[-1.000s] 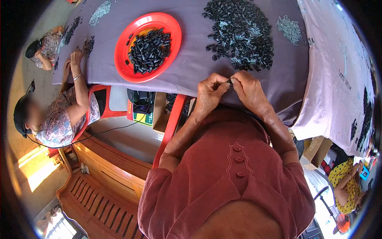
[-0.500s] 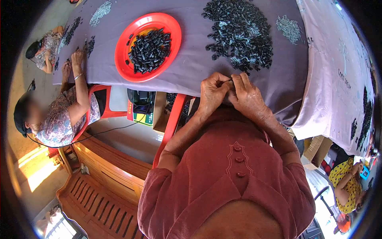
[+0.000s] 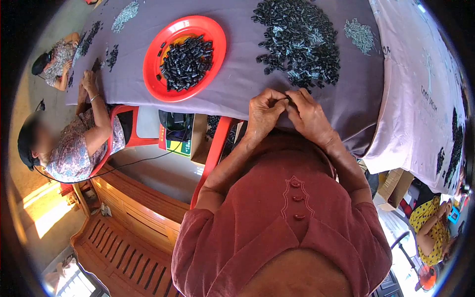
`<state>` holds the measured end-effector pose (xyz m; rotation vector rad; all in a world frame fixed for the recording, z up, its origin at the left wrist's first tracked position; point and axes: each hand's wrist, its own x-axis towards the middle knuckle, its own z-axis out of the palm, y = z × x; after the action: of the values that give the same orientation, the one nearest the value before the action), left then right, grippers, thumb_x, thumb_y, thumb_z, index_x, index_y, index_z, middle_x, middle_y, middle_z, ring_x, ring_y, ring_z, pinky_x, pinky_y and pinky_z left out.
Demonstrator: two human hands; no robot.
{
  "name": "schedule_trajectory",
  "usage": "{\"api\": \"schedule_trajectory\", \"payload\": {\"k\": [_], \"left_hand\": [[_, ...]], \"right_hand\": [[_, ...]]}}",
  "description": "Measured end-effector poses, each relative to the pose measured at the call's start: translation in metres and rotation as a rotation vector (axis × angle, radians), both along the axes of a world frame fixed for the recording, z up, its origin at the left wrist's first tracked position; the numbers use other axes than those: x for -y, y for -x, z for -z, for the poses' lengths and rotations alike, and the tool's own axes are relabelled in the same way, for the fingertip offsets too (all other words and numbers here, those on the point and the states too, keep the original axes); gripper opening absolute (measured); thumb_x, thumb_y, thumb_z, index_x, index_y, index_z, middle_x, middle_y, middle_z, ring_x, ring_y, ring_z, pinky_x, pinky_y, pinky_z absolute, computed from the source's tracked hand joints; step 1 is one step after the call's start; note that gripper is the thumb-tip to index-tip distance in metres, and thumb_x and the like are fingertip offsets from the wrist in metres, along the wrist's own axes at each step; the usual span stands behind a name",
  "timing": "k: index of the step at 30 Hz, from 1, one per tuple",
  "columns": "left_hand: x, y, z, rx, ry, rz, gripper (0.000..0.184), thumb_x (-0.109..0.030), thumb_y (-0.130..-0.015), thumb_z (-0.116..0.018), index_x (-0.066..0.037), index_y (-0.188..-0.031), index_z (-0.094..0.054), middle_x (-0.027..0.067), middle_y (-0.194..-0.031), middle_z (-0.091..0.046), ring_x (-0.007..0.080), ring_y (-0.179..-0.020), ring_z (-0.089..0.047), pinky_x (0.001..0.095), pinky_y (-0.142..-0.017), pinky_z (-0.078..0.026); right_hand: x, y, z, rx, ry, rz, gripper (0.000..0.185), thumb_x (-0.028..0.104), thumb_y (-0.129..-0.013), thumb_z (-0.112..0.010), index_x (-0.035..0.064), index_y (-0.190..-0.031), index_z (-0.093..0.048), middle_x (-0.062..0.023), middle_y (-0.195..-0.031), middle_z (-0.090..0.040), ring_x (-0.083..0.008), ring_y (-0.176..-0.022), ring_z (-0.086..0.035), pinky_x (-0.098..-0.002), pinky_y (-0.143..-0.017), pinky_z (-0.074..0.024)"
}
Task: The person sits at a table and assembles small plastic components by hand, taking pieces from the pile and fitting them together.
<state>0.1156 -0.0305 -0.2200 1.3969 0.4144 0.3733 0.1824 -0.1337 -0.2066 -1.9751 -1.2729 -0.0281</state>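
Left hand (image 3: 265,113): thumb and forefinger pinching a small black part (image 3: 287,99), other fingers curled in. Right hand (image 3: 308,115): fingers bent, tips pinching at the same part from the other side. Fingertips hide most of it, so exact shape can't be read. Part sits just off the near table edge, in front of the maroon shirt (image 3: 267,198), soft-looking fabric, three buttons.

Materials: heap of black pieces (image 3: 297,52) just beyond the hands, short, blocky, glossy, plastic-looking, with silvery bits mixed in on top. Right of it, small pile of silvery bits (image 3: 360,36), thin, metallic-looking. Left, round red plate (image 3: 218,59), smooth and shiny, holding stubby black pieces (image 3: 187,64). All on a grey-purple tablecloth (image 3: 237,59), lightly creased.

Around: pale pink printed cloth (image 3: 403,119) on the right. Red chair frame (image 3: 210,166) by the left forearm, open cardboard box (image 3: 199,141) behind it. Slatted wooden bench (image 3: 123,252) lower left. Seated co-worker (image 3: 79,148) at the table's left, hands together over the cloth. Nothing blocks the hands' way to heap.
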Motion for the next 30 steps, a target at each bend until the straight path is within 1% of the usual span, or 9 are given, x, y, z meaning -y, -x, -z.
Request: {"api": "schedule_trajectory", "payload": {"k": [4, 6, 9, 10, 12, 17, 21, 24, 30], "left_hand": [[0.000, 0.001, 0.003, 0.035, 0.019, 0.063, 0.005, 0.003, -0.066, -0.052, -0.001, -0.068, -0.049, -0.0014, -0.062, -0.049, 0.0030, -0.058, -0.044, 0.0165, -0.053, -0.037], [0.000, 0.001, 0.008, 0.040, -0.001, 0.076, 0.004, 0.003, -0.068, -0.051, -0.001, -0.070, -0.049, 0.0000, -0.065, -0.051, 0.0042, -0.059, -0.045, 0.0172, -0.055, -0.038], [-0.002, 0.002, 0.009, 0.037, -0.037, 0.090, 0.005, 0.002, -0.069, -0.051, 0.000, -0.073, -0.049, 0.0011, -0.068, -0.051, 0.0055, -0.061, -0.047, 0.0176, -0.057, -0.040], [-0.001, 0.003, 0.008, 0.028, -0.047, 0.093, 0.005, 0.002, -0.069, -0.051, 0.000, -0.073, -0.049, 0.0009, -0.067, -0.051, 0.0056, -0.061, -0.047, 0.0174, -0.057, -0.040], [0.001, 0.002, 0.001, 0.029, 0.010, 0.079, 0.005, 0.002, -0.068, -0.051, -0.001, -0.071, -0.049, -0.0006, -0.065, -0.049, 0.0041, -0.059, -0.044, 0.0168, -0.054, -0.037], [0.002, 0.003, 0.004, 0.065, 0.049, 0.079, 0.005, 0.002, -0.068, -0.052, -0.002, -0.068, -0.049, -0.0023, -0.062, -0.048, 0.0028, -0.056, -0.041, 0.0162, -0.050, -0.034], [0.001, 0.005, 0.007, 0.048, -0.004, 0.086, 0.005, 0.002, -0.069, -0.051, -0.001, -0.072, -0.050, 0.0009, -0.067, -0.051, 0.0051, -0.061, -0.046, 0.0164, -0.056, -0.039], [0.001, 0.006, 0.007, 0.046, -0.007, 0.089, 0.005, 0.002, -0.069, -0.051, -0.001, -0.072, -0.050, 0.0007, -0.067, -0.051, 0.0050, -0.061, -0.046, 0.0164, -0.056, -0.039], [0.001, 0.006, -0.001, 0.043, -0.020, 0.103, 0.004, 0.003, -0.068, -0.051, -0.001, -0.070, -0.050, -0.0001, -0.064, -0.050, 0.0042, -0.059, -0.045, 0.0162, -0.054, -0.037]], "right_hand": [[0.005, -0.009, -0.019, -0.204, 0.004, -0.099, 0.017, 0.000, -0.067, -0.043, -0.0012, -0.084, -0.044, -0.0124, -0.071, -0.046, -0.0204, -0.058, -0.050, -0.0288, -0.048, -0.0408], [0.003, -0.005, -0.026, -0.561, 0.044, 0.006, 0.010, 0.000, -0.069, -0.044, -0.0001, -0.078, -0.047, -0.0118, -0.066, -0.047, -0.0205, -0.053, -0.049, -0.0280, -0.048, -0.0396], [0.001, -0.005, -0.022, -0.614, -0.042, 0.052, 0.006, 0.002, -0.070, -0.045, 0.0000, -0.075, -0.049, -0.0110, -0.062, -0.047, -0.0190, -0.048, -0.048, -0.0269, -0.046, -0.0382], [0.000, -0.006, -0.017, -0.618, -0.041, 0.051, 0.006, 0.002, -0.070, -0.045, 0.0000, -0.075, -0.049, -0.0110, -0.062, -0.047, -0.0190, -0.048, -0.048, -0.0269, -0.046, -0.0382], [0.000, -0.010, -0.006, -0.362, -0.148, -0.002, 0.006, 0.002, -0.070, -0.045, -0.0004, -0.074, -0.049, -0.0099, -0.060, -0.047, -0.0157, -0.044, -0.046, -0.0259, -0.043, -0.0372], [0.004, -0.007, -0.012, -0.438, -0.065, 0.017, 0.007, 0.002, -0.070, -0.045, -0.0008, -0.075, -0.048, -0.0096, -0.060, -0.047, -0.0158, -0.045, -0.046, -0.0258, -0.043, -0.0371], [0.006, -0.004, -0.022, -0.519, -0.015, -0.010, 0.007, 0.002, -0.071, -0.044, -0.0010, -0.075, -0.048, -0.0093, -0.060, -0.046, -0.0143, -0.043, -0.046, -0.0249, -0.042, -0.0373], [0.008, -0.006, -0.022, -0.476, 0.004, -0.036, 0.010, 0.001, -0.072, -0.044, -0.0004, -0.081, -0.048, -0.0056, -0.061, -0.047, -0.0095, -0.042, -0.046, -0.0216, -0.039, -0.0367], [0.010, -0.010, -0.021, -0.467, 0.042, -0.066, 0.009, 0.002, -0.071, -0.044, -0.0008, -0.079, -0.048, -0.0061, -0.060, -0.047, -0.0098, -0.042, -0.046, -0.0218, -0.039, -0.0363]]}}
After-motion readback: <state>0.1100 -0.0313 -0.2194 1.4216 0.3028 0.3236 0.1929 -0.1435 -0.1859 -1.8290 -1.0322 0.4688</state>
